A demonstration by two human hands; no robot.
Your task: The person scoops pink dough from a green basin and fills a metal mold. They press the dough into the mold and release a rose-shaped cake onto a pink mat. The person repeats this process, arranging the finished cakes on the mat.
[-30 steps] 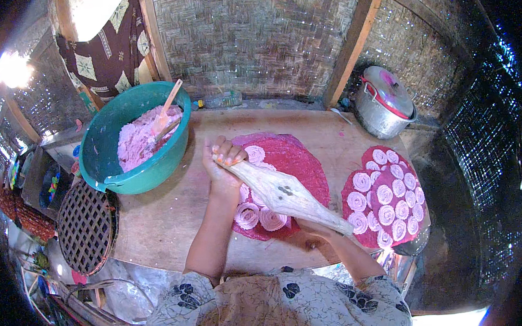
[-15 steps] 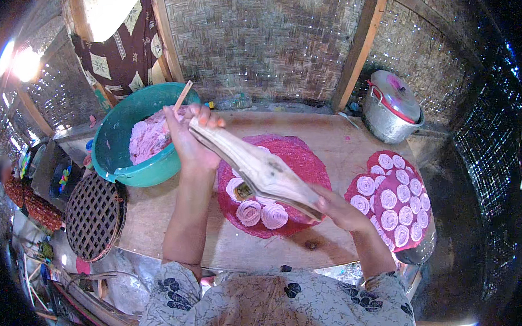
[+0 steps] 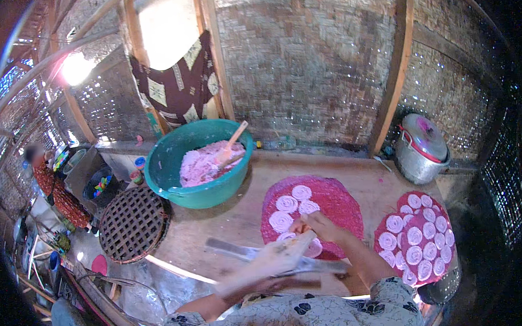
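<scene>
Low in the middle of the frame, the right hand (image 3: 320,226) is curled nearly shut, pinching the narrow tip of a pale, floppy piping bag (image 3: 273,260) over the near edge of a round magenta mat (image 3: 337,203). The bag runs down and left from that grip as a blurred streak. The left hand is lost in the same blur at the bag's wide end, so its grip cannot be told. White spiral dough rounds (image 3: 287,204) lie on the mat, just above the right hand. At centre left sits a teal plastic bowl (image 3: 175,166) of pink batter (image 3: 198,165); at lower right lies a second round mat (image 3: 416,238) full of spirals.
</scene>
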